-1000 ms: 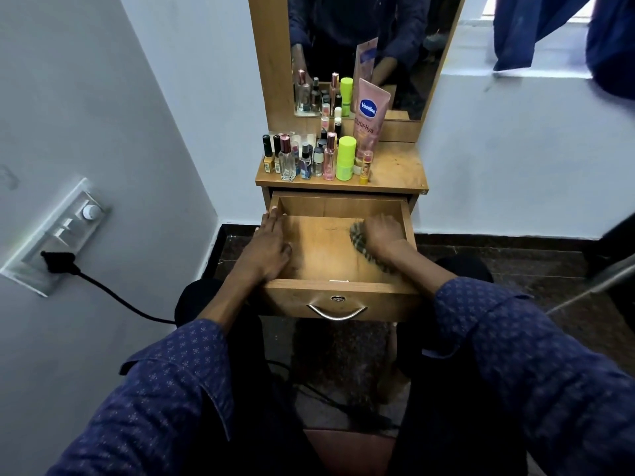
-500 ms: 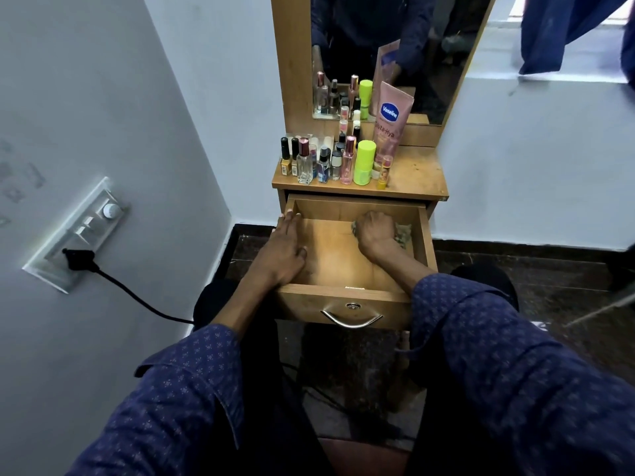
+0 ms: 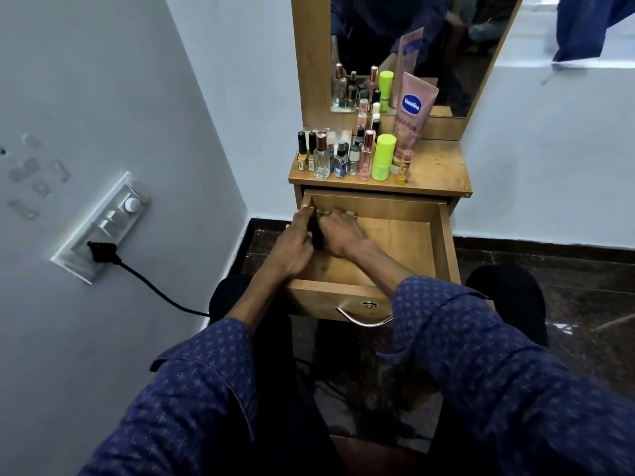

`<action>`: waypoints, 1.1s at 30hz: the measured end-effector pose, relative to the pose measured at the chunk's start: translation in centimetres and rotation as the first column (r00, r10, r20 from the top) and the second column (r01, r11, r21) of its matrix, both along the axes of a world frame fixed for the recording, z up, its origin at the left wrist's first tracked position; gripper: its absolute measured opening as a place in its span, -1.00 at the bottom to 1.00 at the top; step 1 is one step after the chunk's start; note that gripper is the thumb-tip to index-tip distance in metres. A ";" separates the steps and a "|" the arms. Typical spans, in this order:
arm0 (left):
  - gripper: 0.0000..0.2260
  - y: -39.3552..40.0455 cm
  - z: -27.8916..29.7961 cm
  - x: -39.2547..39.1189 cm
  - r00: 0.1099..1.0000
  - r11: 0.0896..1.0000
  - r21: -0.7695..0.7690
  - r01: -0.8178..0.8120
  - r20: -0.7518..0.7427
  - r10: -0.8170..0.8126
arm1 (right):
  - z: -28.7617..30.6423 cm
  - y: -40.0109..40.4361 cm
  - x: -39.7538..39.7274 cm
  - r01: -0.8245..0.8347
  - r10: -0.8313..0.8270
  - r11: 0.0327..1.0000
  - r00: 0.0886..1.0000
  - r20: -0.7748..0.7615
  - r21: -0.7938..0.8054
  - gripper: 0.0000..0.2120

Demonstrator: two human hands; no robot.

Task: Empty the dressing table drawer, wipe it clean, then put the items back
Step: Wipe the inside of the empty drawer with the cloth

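Atop the table, bottles crowd the mirror.

brown drawer, pink tube, navy dotted sleeve

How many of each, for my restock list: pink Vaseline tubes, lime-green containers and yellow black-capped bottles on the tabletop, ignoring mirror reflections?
Pink Vaseline tubes: 1
Lime-green containers: 1
Yellow black-capped bottles: 2
Total: 4

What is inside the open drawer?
Both hands, the left hand and the right hand, with a cloth at the drawer back-left corner. Most of the cloth is covered.
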State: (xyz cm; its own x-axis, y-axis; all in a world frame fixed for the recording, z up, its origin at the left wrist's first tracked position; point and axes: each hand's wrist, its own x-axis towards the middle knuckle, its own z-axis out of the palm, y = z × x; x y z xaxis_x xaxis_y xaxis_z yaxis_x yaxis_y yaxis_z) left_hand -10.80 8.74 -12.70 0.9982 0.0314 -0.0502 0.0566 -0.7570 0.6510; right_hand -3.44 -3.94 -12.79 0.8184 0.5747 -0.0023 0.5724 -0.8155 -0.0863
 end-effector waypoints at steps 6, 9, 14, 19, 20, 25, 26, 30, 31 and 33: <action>-0.44 -0.2 0.4 -0.3 1.000 0.999 -0.034 -0.020 -0.010 0.020 | 1.3 -1.8 -2.0 -0.131 0.136 0.991 0.979 -0.153 0.041 -0.84; -0.45 -0.2 0.4 -0.4 1.000 0.999 -0.033 -0.016 -0.020 0.016 | 0.9 -2.1 -3.3 -0.191 0.196 0.981 0.952 -0.233 0.045 -0.78; -0.43 -0.4 0.5 -0.5 0.999 1.000 -0.022 -0.005 -0.033 0.005 | 0.1 -2.8 -1.7 -0.078 0.096 0.992 0.975 -0.199 0.100 -0.84; -0.51 -0.6 1.4 -1.0 0.998 0.993 -0.097 -0.067 -0.001 0.067 | -0.6 -1.0 0.1 0.374 -0.272 0.831 0.919 -0.287 0.412 -0.79; -0.54 -0.7 1.7 -1.1 0.996 0.990 -0.111 -0.087 0.008 0.088 | -0.7 -0.5 0.7 0.547 -0.328 0.640 0.829 -0.453 0.540 -0.82; -0.57 -1.1 2.1 -1.4 0.990 0.968 -0.211 -0.135 0.004 0.139 | -0.9 1.6 1.9 0.915 0.176 -0.247 0.366 -0.914 0.319 -0.79; -0.56 -1.2 2.2 -1.4 0.990 0.964 -0.228 -0.137 -0.008 0.139 | -0.8 2.2 1.6 0.916 0.243 -0.240 0.378 -0.893 0.322 -0.77; -0.48 -1.1 2.0 -1.2 0.990 0.948 -0.283 -0.144 -0.040 0.139 | -0.7 3.7 0.0 0.836 0.165 0.165 0.500 -0.850 0.523 -0.70; -0.45 -1.0 1.9 -1.2 0.990 0.946 -0.293 -0.142 -0.040 0.136 | -0.8 3.8 -0.1 0.776 0.130 0.290 0.548 -0.826 0.561 -0.66; -0.39 -0.9 1.7 -1.1 0.989 0.940 -0.308 -0.147 -0.045 0.140 | -0.2 3.7 0.0 0.717 0.093 0.412 0.581 -0.809 0.562 -0.68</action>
State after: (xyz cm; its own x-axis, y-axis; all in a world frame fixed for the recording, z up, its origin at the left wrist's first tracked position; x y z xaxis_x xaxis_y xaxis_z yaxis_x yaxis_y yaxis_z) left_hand -11.93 7.88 -10.98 0.9827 0.1540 -0.1025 0.1671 -0.5011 0.8491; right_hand -3.45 -0.26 -12.98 0.8866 0.3146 -0.3391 -0.2856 -0.2045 -0.9363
